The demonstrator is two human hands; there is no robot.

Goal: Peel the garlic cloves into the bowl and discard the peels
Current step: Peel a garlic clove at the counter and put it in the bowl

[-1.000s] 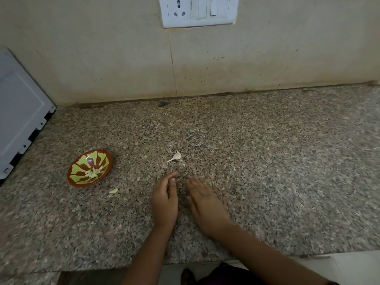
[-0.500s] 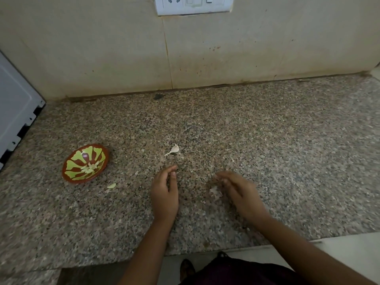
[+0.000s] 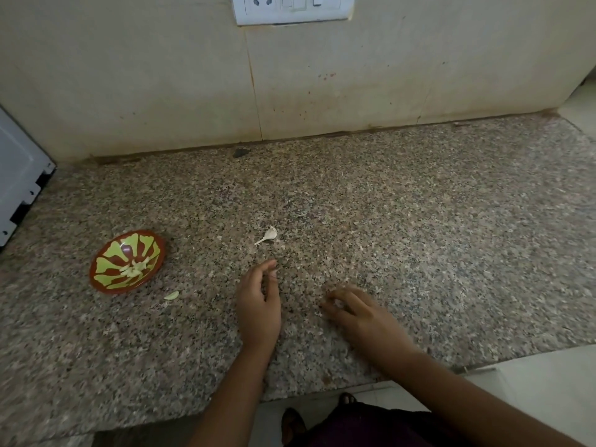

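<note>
Head view. My right hand [image 3: 364, 314] has swung away from my left hand [image 3: 258, 304] toward the right along the front edge of the speckled brown granite worktop [image 3: 419, 237]. Its fingers are now bent, their tips down on the stone. My left hand has kept its place, resting on its edge, with forefinger and thumb nearly meeting. I judge that the right hand is gathering peel scraps, so the discard step is under way.

The round red-brown bowl with yellow-green petal pattern [image 3: 159, 245] stands near the left end of the worktop and holds the pale peeled garlic cloves [image 3: 134, 269]. One stray pale clove [image 3: 171, 295] lies just beside the bowl, toward the front edge. A whitish garlic piece with a thin stalk [image 3: 269, 235] lies mid-worktop, just beyond the left hand.

Motion blur smears the right fingers. A pale fleck shows among them, but I cannot tell whether it is pinched. Nor can I tell whether the left hand holds anything. The white appliance [image 3: 16, 175] at the left edge and the white switch plate [image 3: 292, 8] are cut off.
</note>
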